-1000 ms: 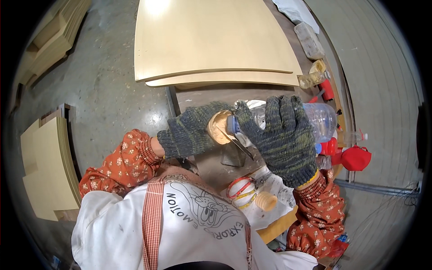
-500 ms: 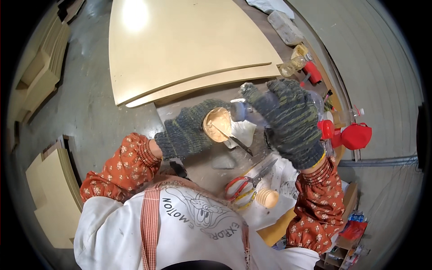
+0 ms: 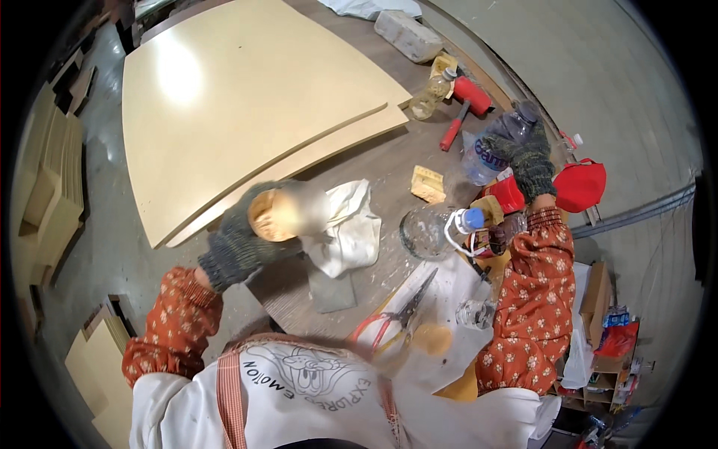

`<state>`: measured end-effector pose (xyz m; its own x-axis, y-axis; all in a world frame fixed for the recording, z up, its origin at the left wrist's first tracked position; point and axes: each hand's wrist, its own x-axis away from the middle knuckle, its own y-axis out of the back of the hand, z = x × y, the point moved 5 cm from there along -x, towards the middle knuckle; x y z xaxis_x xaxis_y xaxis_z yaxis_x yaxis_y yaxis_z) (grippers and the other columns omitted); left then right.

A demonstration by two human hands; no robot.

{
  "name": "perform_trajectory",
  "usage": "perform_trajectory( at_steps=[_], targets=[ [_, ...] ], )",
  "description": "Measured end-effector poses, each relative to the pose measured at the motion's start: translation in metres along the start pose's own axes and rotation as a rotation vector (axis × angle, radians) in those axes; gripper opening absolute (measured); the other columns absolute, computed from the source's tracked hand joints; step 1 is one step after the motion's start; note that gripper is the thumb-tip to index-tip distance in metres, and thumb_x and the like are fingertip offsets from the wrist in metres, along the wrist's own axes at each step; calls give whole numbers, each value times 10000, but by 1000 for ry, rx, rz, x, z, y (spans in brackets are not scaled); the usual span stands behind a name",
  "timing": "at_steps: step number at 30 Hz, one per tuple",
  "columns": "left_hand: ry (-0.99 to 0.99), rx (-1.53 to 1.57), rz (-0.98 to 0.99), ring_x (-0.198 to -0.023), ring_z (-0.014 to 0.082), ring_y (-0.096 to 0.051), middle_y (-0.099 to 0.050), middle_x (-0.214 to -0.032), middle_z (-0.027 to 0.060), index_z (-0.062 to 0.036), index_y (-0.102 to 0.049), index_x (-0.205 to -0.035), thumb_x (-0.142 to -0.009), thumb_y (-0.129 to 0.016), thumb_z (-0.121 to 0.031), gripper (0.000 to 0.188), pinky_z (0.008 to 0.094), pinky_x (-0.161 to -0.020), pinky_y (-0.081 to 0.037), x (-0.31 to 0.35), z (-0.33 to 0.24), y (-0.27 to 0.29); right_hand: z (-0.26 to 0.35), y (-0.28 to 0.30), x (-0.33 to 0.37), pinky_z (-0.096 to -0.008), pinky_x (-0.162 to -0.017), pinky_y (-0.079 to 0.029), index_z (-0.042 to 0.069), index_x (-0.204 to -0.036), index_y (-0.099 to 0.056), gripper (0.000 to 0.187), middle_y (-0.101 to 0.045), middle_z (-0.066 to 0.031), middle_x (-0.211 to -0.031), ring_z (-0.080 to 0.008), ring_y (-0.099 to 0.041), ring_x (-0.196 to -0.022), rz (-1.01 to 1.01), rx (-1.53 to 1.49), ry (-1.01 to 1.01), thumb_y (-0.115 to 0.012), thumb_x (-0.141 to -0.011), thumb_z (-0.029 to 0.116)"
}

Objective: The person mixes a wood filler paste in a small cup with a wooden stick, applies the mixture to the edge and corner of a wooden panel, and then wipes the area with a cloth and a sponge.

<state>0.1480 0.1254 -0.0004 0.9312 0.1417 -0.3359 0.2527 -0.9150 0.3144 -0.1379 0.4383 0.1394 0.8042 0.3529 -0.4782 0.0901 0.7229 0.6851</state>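
My left hand [image 3: 250, 232], in a dark grey-green knit glove, is closed round a small cup [image 3: 271, 215] of beige paste. A pale blur hides the cup's right side, and no spatula handle can be made out there. Out at the table's right edge, my gloved right hand [image 3: 532, 161] wraps round a clear plastic bottle [image 3: 490, 156] with a blue-printed label. The bottle lies tilted, partly covered by the fingers. A crumpled white cloth [image 3: 351, 228] lies beside my left hand, over a grey flat pad [image 3: 331, 292].
Large cream panels [image 3: 254, 97] fill the table's far left. On the right stand a handled clear bottle [image 3: 430, 232], a yellow sponge piece [image 3: 427, 184] and a red-headed mallet [image 3: 470, 101]. Nearer me, scissors [image 3: 404, 310] lie on white paper beside a beige cup [image 3: 432, 339].
My right hand has moved from beside the cup to the bottle at the right edge. My left hand and its cup have shifted left, uncovering the cloth and bottles.
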Motion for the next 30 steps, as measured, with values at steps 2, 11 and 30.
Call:
perform_trajectory(
  at_steps=[2, 11, 30],
  targets=[
    [138, 137, -52, -885, 136, -558, -571, -978, 51, -28, -473, -1085, -584, -774, -95, 588, 281, -812, -459, 9, 23, 4, -30, 4, -9, -312, -752, -475, 122, -1065, -438, 722, -581, -30, -892, -160, -563, -823, -40, 223, -84, -827, -470, 249],
    [175, 197, -123, -898, 147, -555, -560, -995, 67, -24, -475, -1076, -622, -757, -107, 542, 277, -822, -452, 25, 24, 7, -66, -34, 1, -340, -777, -452, 73, -1011, -524, 373, -585, -76, -898, -195, -555, -872, 53, 464, 90, -676, -683, 167],
    [288, 1338, 89, -1048, 170, -493, -501, -1150, 96, -14, -443, -1170, -825, -551, -105, 373, 271, -909, -405, 71, 147, -68, 251, -164, 175, -378, -647, -427, 34, -1103, -500, 386, -542, -139, -905, -262, -533, -795, 882, 482, 978, -516, -730, 134]
  ],
)
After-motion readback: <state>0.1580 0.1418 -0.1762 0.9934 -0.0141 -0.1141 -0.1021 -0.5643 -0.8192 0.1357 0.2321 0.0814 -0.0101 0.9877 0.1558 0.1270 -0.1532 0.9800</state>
